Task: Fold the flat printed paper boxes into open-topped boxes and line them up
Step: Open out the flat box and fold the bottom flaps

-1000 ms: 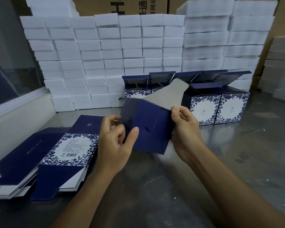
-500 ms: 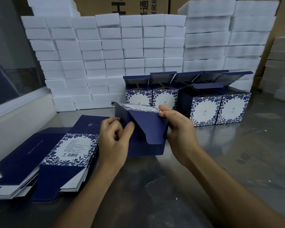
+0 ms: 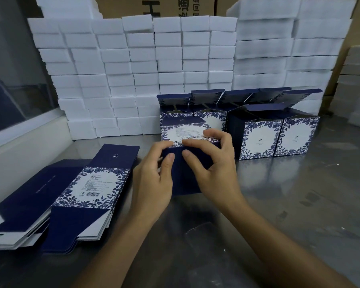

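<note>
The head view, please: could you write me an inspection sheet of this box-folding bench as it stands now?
Surface: shiny metal table, scuffed.
Job's things: box in hand, barcode panel on top; finished boxes lined up behind with lids open; flat box stacks at left.
Clutter: nothing seen.
Hands: left hand and right hand both grip the box in hand.
Cables: nothing seen.
Surroundings: white foam blocks stacked behind; cardboard cartons beyond.
</note>
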Demonstrator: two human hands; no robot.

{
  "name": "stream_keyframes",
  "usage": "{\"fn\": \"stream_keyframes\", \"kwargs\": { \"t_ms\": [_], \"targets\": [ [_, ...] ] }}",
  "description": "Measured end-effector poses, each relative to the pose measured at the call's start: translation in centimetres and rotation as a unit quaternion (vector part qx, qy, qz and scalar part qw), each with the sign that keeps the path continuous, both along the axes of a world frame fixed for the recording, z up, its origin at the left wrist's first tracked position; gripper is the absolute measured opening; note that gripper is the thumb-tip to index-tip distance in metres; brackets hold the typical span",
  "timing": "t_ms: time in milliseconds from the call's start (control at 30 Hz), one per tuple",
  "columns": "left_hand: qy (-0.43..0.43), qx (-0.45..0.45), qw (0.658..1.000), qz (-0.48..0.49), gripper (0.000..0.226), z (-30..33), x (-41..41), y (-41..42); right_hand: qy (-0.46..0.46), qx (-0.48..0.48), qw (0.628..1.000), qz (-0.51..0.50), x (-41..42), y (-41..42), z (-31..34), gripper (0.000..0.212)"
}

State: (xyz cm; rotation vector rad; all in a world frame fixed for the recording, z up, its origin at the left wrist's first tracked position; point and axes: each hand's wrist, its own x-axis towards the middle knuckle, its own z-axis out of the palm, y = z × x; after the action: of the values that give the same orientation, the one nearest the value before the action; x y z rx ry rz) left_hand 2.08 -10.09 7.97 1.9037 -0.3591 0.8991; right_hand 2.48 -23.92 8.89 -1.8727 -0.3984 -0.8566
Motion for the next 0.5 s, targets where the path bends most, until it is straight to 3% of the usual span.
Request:
{"fn": "stream_keyframes", "kwargs": {
  "t_ms": [300, 500],
  "targets": [
    [-0.003, -0.087, 0.996, -0.009, 0.015, -0.21, 0.4, -0.12, -0.03, 0.005, 0.999, -0.026, -0.51, 0.27, 0.35, 0.014],
    [0.0, -0.087, 0.996, -0.006, 0.013, -0.36, 0.29, -0.19, -0.003, -0.014, 0.998, -0.055, -0.44, 0.87, -0.27, 0.011]
  ]
}}
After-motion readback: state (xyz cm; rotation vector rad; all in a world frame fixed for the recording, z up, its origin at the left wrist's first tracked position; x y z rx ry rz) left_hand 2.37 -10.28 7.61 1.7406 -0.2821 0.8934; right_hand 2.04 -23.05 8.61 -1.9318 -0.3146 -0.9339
